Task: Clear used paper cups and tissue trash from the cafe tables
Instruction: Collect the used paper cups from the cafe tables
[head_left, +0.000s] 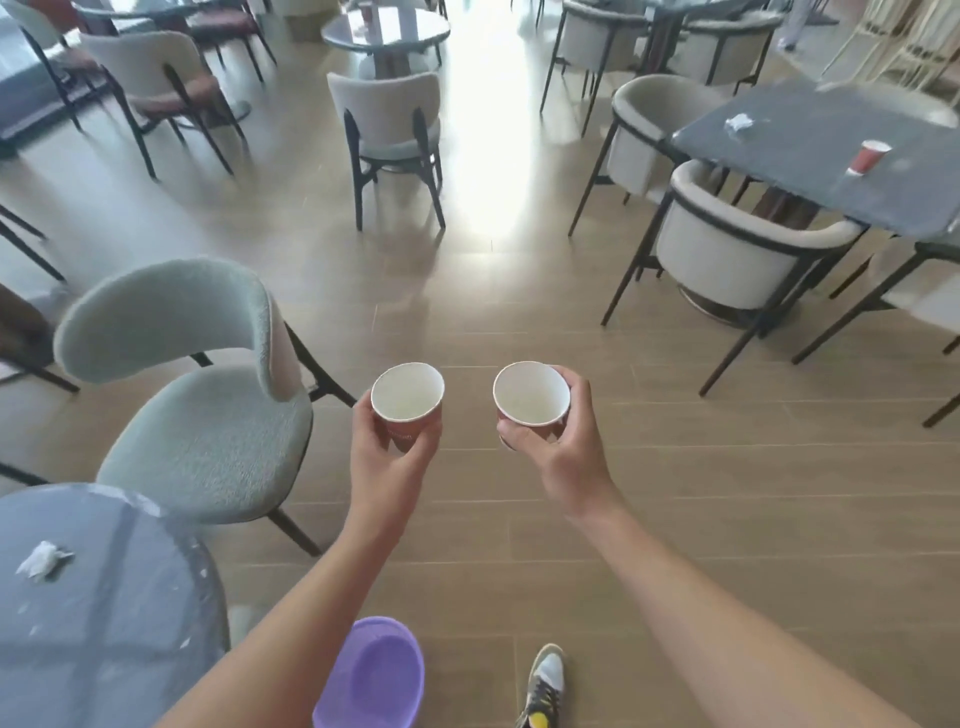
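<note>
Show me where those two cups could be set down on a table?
The round table is mostly bare between its crumpled tissue and the rim nearest the green chair. The square table has room along its near edge, left of the red cup. White chairs crowd its sides.

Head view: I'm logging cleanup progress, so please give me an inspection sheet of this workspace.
Surface: round table lower left; square table at right.
Job's things: left cup and right cup, both look empty; third cup and far tissue on the square table; near tissue on the round table.
Clutter: purple bucket on the floor by the feet.
Hands: left hand grips the left cup; right hand grips the right cup.
Cables: nothing seen.
Surroundings: green chair, more chairs beyond, wood-look floor.
</note>
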